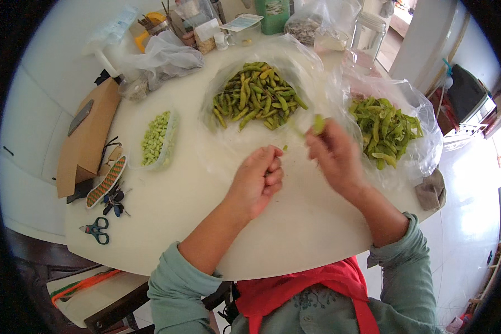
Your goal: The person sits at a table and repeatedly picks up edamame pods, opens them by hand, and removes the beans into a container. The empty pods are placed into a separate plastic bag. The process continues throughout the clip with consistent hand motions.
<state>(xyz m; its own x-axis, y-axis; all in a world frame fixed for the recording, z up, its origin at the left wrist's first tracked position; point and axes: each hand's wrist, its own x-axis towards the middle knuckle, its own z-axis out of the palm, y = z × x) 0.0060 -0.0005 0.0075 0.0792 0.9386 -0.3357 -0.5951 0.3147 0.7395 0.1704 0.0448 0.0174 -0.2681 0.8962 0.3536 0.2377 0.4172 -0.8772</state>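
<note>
My left hand (259, 177) is curled closed over the middle of the table; whether anything lies inside the fingers is hidden. To its right, my right hand (332, 152) is blurred, with a green pod piece (318, 124) at its fingertips. Beyond the hands, whole green soybean pods (254, 96) lie heaped on a clear plastic bag (211, 94). A second clear bag (428, 137) at the right holds flattened pods or shells (384, 127). Shelled green beans (154, 140) fill part of a clear plastic tub (171, 140) at the left. A tiny green bit (285, 148) is near my left fingertips.
On the left stand a cardboard box (89, 129), a patterned strap or case (106, 182), keys (115, 202) and scissors (98, 230). Along the back are a grey-white plastic bag (167, 58), a green container (272, 16) and a glass jar (369, 35). A brown cloth item (431, 191) lies at the right edge.
</note>
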